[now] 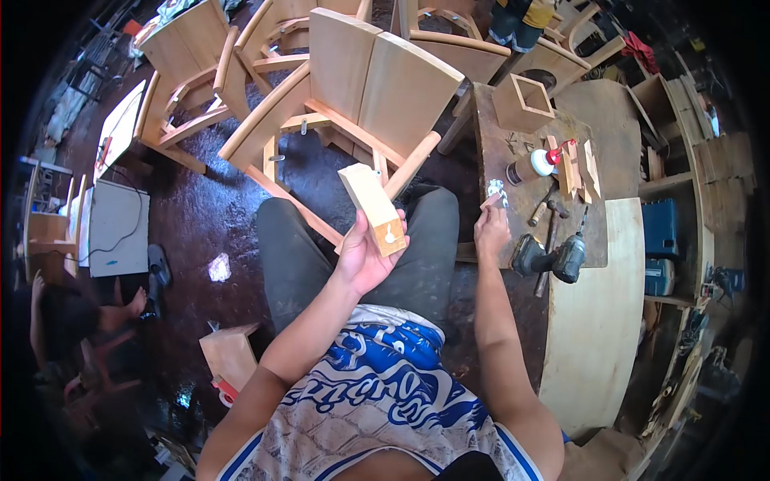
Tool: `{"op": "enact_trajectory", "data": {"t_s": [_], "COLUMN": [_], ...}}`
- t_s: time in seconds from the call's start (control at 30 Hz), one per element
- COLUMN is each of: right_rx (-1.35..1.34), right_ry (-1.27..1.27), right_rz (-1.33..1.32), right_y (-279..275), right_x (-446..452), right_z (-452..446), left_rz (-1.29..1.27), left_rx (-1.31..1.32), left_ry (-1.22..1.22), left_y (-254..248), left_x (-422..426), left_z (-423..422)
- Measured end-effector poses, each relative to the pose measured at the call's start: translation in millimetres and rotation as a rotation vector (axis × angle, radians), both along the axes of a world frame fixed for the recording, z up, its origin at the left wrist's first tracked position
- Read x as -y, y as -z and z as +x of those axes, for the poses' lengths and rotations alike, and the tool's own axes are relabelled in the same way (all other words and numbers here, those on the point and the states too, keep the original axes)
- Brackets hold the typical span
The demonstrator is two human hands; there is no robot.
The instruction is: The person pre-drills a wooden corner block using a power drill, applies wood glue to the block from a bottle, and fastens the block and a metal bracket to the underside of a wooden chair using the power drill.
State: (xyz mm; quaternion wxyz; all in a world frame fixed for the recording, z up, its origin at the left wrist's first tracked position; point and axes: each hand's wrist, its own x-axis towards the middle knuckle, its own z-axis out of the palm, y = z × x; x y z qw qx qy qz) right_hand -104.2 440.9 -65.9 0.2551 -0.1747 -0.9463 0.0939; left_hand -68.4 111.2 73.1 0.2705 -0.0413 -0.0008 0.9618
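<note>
My left hand [367,255] is closed around a pale wooden block [369,199], held above my lap. Its near end face is darker and carries a white blob that looks like glue. At the left edge of the workbench [525,152], my right hand [492,232] pinches a small thin piece of wood [497,202]. The tip of that piece meets a white smear of glue [494,187] on the bench. Behind the smear stands a white glue bottle [544,162] with a red cap, beside a small dark round container [514,173].
A cordless drill [569,258] and hammers [553,228] lie right of my right hand. Wood strips [571,172] and an open wooden box [525,104] sit farther back. A wooden chair [377,80] stands before my knees, with several more behind. Another person [68,321] is at left.
</note>
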Motion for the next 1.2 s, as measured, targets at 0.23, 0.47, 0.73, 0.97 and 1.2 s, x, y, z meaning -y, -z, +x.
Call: {"op": "enact_trajectory", "data": {"t_s": [0.23,0.47,0.73,0.97,1.2], "right_rx": [0.119,0.32,-0.213,-0.506,-0.471], "right_ry": [-0.122,0.008,-0.304,-0.734,-0.872], "right_rz": [0.09,0.117,-0.448,-0.274,-0.218], "right_y": [-23.8,-19.8,-186.3,-216.4,-217.4], "right_x": [-6.0,-6.6,83.3,156.7,156.8], "right_z": [5.4,-20.4,48.3,80.3,67.3], "left_rz": [0.009,-0.009,-0.044,-0.153,-0.201], "left_rx": [-0.009,-0.044,0.071,0.106,0.177], "left_ry": [-0.018,-0.05,-0.102,-0.105,-0.124], "left_y": [-1.3,-6.1,-13.3,-48.5,-69.1], "left_x": [4.8,7.4,-2.0,-21.0,-10.5], "left_z": [2.5,-1.2,-16.7,-16.6,-10.8]}}
